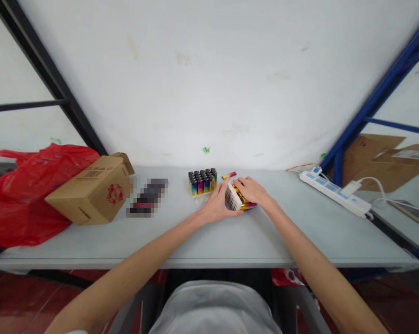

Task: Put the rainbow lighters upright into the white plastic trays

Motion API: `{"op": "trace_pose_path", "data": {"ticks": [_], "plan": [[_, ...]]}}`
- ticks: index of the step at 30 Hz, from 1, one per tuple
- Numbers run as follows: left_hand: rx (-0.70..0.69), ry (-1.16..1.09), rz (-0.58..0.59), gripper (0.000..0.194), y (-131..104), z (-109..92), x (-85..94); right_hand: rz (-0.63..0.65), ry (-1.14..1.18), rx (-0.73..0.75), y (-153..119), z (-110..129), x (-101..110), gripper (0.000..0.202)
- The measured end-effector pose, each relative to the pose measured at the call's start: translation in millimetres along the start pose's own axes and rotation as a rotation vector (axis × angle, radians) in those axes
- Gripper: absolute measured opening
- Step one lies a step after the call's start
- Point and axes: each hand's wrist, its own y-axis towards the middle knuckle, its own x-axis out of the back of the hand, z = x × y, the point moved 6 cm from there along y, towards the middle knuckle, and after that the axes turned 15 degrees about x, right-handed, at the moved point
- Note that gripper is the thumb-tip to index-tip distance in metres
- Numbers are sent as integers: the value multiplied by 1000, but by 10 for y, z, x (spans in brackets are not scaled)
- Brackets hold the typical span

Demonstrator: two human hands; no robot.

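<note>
landmark: upright rack [202, 189] of black-capped, multicoloured cylinders, standing on the grey table [202, 243] near the wall.

white tray [233, 198]: just right of the rack and slightly nearer the person, tilted, its perforated face turned to the left; shiny gold, red and purple pieces [247, 204] show on its right side.

left hand [216, 206]: at the tray's left side, thumb along the near edge and fingers toward the far edge, pinching the tray between them.

right hand [253, 189]: laid over the far right part of the tray, fingers bent onto the shiny pieces. thumb hidden; cannot tell whether this grip is closed.

loose yellow-and-red stick [229, 175]: right of the rack, lying flat just beyond the hands.

surroundings: dark pixelated item [148, 199] left of the rack; cardboard box [94, 190] farther left, against a red bag [32, 195]; white power strip [334, 192] well to the rack's right, plugs inserted.
</note>
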Motion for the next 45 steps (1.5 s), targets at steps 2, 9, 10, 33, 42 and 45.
{"op": "trace_pose_path", "data": {"ticks": [2, 9, 10, 33, 42, 45], "plan": [[8, 5, 11, 132, -11, -5, -2, 15, -27, 6, 14, -73, 33, 46], [36, 7, 5, 131, -18, -13, 24, -24, -20, 27, 13, -333, 133, 51], [36, 3, 1, 130, -20, -16, 32, -47, 5, 11, -6, -388, 145, 52], [43, 78, 18, 130, -87, 6, 125, -133, -68, 172, -278, -412, 217, 36], [12, 78, -8, 129, 26, 5, 71, -53, -19, 392, -158, 296, -73, 37], [-45, 84, -35, 117, -1, -30, 108, -36, -126, 394, -162, 236, -59, 35]]}}
